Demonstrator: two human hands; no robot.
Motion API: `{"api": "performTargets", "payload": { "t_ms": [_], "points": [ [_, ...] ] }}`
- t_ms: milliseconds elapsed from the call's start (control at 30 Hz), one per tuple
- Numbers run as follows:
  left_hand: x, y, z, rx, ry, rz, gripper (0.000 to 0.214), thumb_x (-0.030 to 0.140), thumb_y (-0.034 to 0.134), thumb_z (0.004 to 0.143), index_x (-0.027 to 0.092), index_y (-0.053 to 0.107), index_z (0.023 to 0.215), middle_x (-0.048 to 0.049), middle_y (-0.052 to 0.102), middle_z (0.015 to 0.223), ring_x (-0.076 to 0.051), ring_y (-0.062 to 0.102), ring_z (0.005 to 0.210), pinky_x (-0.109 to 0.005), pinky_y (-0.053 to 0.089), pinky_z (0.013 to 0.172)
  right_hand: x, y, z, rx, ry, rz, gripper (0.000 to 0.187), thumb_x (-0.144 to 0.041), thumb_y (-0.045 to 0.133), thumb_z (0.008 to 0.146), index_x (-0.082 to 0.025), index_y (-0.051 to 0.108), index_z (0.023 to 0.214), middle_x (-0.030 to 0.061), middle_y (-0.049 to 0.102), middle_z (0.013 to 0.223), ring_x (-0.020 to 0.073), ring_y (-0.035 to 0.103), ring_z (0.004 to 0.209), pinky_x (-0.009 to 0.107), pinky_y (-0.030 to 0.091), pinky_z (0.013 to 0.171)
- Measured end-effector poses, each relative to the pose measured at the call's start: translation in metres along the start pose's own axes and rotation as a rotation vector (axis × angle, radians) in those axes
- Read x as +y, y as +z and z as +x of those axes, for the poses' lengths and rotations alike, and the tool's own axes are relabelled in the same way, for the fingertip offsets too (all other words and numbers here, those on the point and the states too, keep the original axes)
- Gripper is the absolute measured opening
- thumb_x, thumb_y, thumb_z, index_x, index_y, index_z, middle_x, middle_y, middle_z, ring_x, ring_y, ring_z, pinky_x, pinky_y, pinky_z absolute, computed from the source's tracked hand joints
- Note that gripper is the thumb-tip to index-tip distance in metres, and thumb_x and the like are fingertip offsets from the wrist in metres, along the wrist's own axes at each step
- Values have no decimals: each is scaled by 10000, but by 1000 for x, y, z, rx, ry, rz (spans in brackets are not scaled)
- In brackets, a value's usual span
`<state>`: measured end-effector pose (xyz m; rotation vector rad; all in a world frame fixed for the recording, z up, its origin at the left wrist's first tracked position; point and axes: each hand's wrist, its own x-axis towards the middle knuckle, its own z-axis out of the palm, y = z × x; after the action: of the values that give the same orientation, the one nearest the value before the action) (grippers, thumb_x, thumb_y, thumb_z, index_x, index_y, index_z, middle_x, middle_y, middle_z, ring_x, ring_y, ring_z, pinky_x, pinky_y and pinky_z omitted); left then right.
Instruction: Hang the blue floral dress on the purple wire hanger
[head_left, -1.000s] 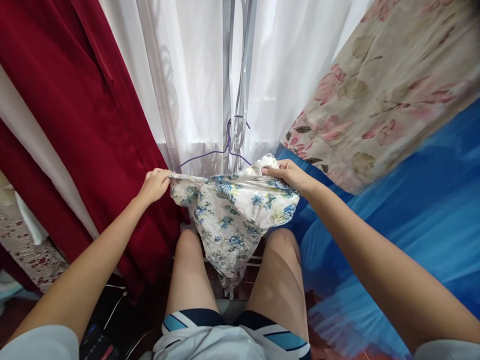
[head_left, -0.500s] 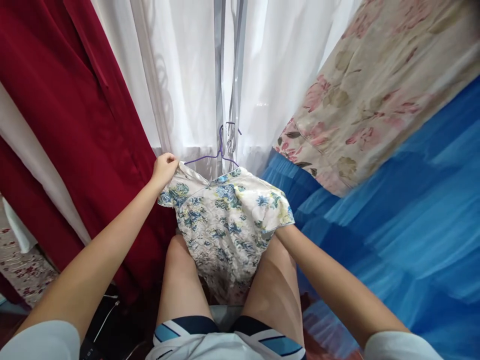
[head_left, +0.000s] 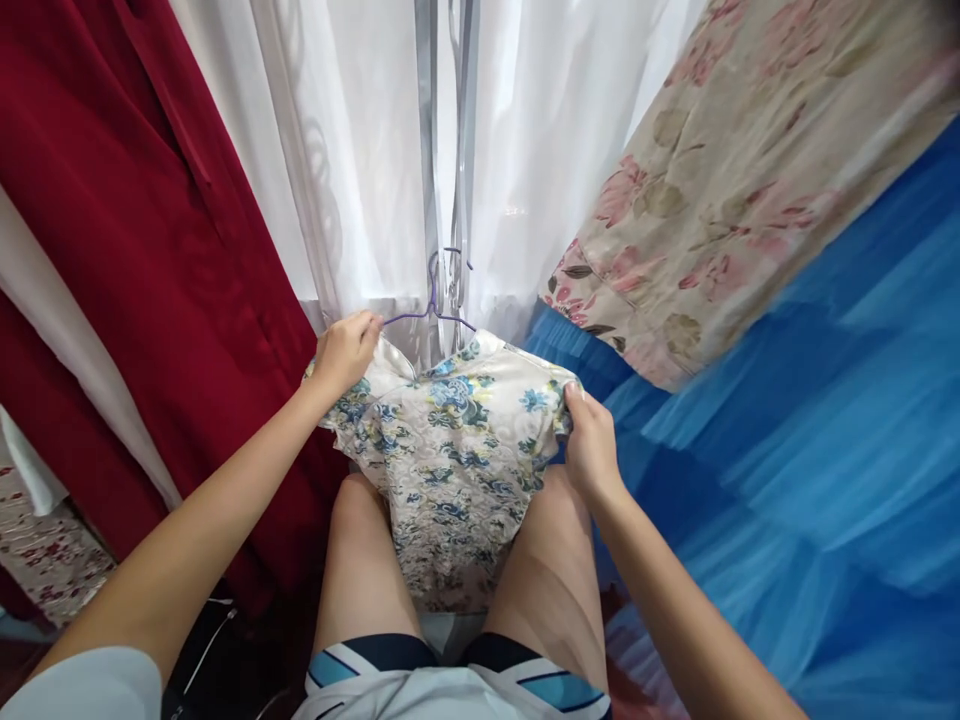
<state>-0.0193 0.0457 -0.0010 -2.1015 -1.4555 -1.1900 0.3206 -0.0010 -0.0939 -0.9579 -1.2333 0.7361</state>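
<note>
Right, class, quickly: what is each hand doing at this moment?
Left hand: closed on the left shoulder of the floral dress, by the purple hanger.
Right hand: closed on the dress's right sleeve edge.

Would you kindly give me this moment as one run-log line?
left hand: grips floral garment at its shoulder | right hand: grips its other edge | purple hanger: hooked on metal pole | garment hangs over knees

No words, labels, brands or numbers are showing anywhere readable. The flowered dress (head_left: 450, 450), the red curtain (head_left: 127, 220), the white curtain (head_left: 360, 150), the pink-flowered cloth (head_left: 750, 170) and the blue cloth (head_left: 825, 420) are carrying patterns or plain colour only (flowers, no lettering).
</note>
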Motion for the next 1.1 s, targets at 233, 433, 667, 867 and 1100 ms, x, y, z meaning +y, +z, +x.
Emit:
{"api": "performTargets", "payload": {
  "t_ms": [233, 433, 667, 867, 1100],
  "points": [
    [-30, 10, 11, 100, -171, -4, 362, 534, 562, 873, 196, 580, 744, -20, 491, 600, -217, 527, 678, -288, 271, 617, -81, 32, 11, -133, -194, -121, 444, -610, 470, 920, -208, 646, 857, 33, 645, 760, 204, 584, 703, 290, 456, 621],
    [-29, 26, -6, 281, -545, -550, 435, 454, 310, 946, 230, 316, 573, 19, 323, 507, -148, 400, 515, -283, 343, 550, -106, 79, -74, -1061, -738, -209, 463, -448, 602, 912, -256, 561, 1332, 77, 659, 1218, 232, 605, 1117, 344, 460, 985],
    [53, 34, -12, -260, -541, -1549, 280, 347, 480, 895, 178, 484, 671, 31, 408, 580, -69, 360, 448, -245, 445, 555, -55, 65, -39, -576, -708, -575, 951, -224, 712, 780, -258, 176, 1564, 146, 337, 1543, 344, 316, 1422, 557, 310, 1145],
    [120, 42, -16, -382, -409, -1709, 275, 314, 732, 801, 195, 639, 1031, -25, 625, 938, -95, 647, 799, -206, 522, 754, -42, 51, -32, -427, -713, -763, 1045, -299, 702, 733, -201, 85, 1571, 190, 460, 1454, 384, 511, 1256, 510, 487, 950],
    [102, 40, -34, -377, 66, -443, 624, 240, 24, 1027, 130, 590, 1264, -111, 722, 898, -159, 701, 853, -279, 568, 730, -53, 1, -35, -83, -488, -903, 561, -374, 647, 752, -260, 510, 1283, 68, 711, 1119, 289, 700, 894, 323, 489, 694]
  ]
}}
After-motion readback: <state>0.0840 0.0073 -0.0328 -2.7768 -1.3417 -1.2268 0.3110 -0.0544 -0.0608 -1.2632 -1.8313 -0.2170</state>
